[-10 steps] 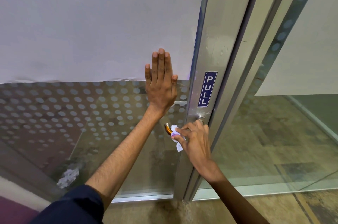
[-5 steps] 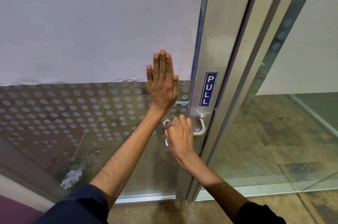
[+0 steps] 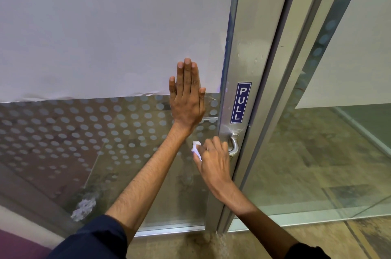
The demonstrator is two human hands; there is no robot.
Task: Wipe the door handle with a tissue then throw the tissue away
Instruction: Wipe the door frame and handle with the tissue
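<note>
The wiping step looks to be under way: the right hand point(image 3: 213, 159) clutches a crumpled white tissue point(image 3: 196, 149) over the curved silver metal door handle point(image 3: 233, 146) (left hand point(image 3: 187, 100) flat, fingers spread on the glass door point(image 3: 127, 131)), so next comes another rub, then binning.

You stand at an office or commercial entrance: an aluminium-framed glass door point(image 3: 249, 51) with frosted dots point(image 3: 88, 119), a blue PULL sign point(image 3: 240, 102).
</note>
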